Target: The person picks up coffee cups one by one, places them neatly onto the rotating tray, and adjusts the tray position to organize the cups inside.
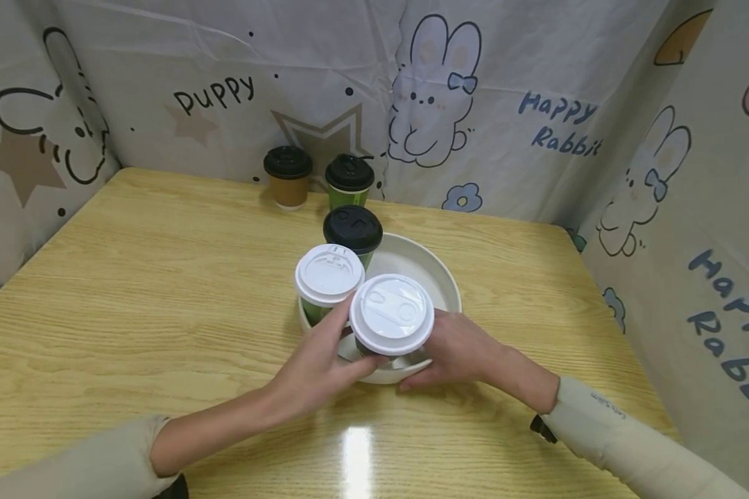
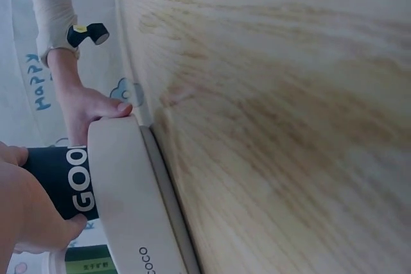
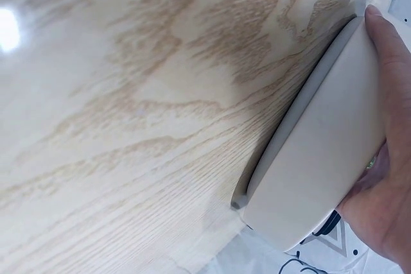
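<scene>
My left hand point(image 1: 312, 367) grips a paper coffee cup with a white lid point(image 1: 393, 312). In the left wrist view the cup's dark side point(image 2: 51, 174) shows white letters, and its base is hidden behind the tray wall. My right hand point(image 1: 462, 346) holds the near right side of a round cream tray point(image 1: 443, 277), thumb outside the wall and fingers over the rim, as the right wrist view shows. Inside the tray, left of the held cup, stands a green cup with a white lid point(image 1: 329, 274). Behind it is a black-lidded green cup point(image 1: 353, 229).
Behind the tray, near the table's back edge, stand a brown cup with a black lid point(image 1: 288, 177) and a green cup with a black lid point(image 1: 349, 181). A printed cloth point(image 1: 324, 62) hangs around the wooden table point(image 1: 162, 277).
</scene>
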`<move>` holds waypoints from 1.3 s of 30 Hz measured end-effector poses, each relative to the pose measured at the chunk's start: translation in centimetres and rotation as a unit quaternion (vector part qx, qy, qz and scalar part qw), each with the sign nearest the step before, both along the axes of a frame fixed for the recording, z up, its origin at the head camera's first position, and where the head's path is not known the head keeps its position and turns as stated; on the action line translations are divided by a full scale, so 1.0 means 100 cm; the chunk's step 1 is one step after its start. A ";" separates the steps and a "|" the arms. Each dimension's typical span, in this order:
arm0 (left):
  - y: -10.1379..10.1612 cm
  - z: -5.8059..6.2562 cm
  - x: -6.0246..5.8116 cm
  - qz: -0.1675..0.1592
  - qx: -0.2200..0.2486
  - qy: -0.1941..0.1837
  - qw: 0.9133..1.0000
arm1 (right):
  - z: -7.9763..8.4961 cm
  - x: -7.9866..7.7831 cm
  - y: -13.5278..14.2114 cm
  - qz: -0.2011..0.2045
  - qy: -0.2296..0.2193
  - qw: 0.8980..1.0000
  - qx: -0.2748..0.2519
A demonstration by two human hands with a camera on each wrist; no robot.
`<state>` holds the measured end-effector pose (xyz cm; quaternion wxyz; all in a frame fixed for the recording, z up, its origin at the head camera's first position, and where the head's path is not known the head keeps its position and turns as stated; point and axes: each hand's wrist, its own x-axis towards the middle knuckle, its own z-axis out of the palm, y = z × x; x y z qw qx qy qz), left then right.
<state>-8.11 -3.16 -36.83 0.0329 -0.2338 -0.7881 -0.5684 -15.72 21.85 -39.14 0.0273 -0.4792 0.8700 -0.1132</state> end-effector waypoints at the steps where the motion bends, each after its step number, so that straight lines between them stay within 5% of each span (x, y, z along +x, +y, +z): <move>1: 0.000 -0.001 0.000 0.003 -0.005 0.002 1.000 | 0.000 0.000 0.000 -0.002 -0.002 1.000 0.000; 23: 0.004 -0.019 0.002 -0.001 0.005 0.012 1.000 | -0.001 0.002 0.000 -0.018 0.011 1.000 0.007; 39: 0.003 -0.022 -0.001 0.048 -0.054 0.033 0.997 | -0.001 0.001 0.000 -0.014 0.019 1.000 0.016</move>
